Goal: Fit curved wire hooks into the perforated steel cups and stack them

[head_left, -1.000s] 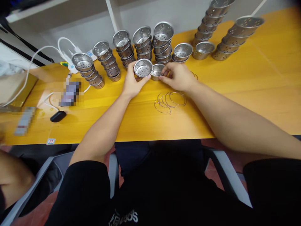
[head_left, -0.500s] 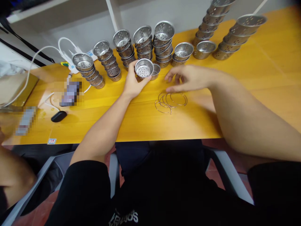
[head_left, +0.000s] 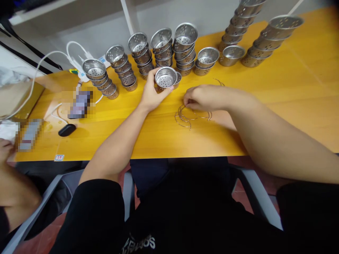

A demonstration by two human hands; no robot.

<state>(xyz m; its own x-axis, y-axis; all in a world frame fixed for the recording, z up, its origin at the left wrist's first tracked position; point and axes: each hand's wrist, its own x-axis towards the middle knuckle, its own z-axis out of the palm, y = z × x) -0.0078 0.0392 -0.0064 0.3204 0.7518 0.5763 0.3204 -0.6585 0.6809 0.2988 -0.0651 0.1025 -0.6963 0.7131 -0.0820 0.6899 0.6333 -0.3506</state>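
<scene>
So the left hand [head_left: 153,91] is curled around a metal cup [head_left: 166,78], opened just about as wide as the cup itself, with the thumb running along the near side up by the rim and the fingers going round the left and far side. Pretty solid hold from what I can see, though I can't tell if the base is on the table [head_left: 156,141] or a bit off it. The right hand [head_left: 196,98] is a different story: fingers bunched in tight, thumb tucked up near them, tips right down at the far edge of some wire rings [head_left: 186,120]. Can't tell if it's actually pinched one, since the fingers hide that spot. Cup's shiny silver, round, rolled-looking rim, little holes punched through the bottom and sides, mouth facing up. The rings are thin bare wire, smooth and curved, overlapping in a loose tangle on glossy yellow-orange wood. Position-wise, the cup sits inside the left hand, the rings lie just below and in front of the right one, and the two hands are near each other but apart. A smaller-looking second cup [head_left: 179,81] peeks out behind the held one, and stacked cups [head_left: 185,53] with the same holes line the back.
</scene>
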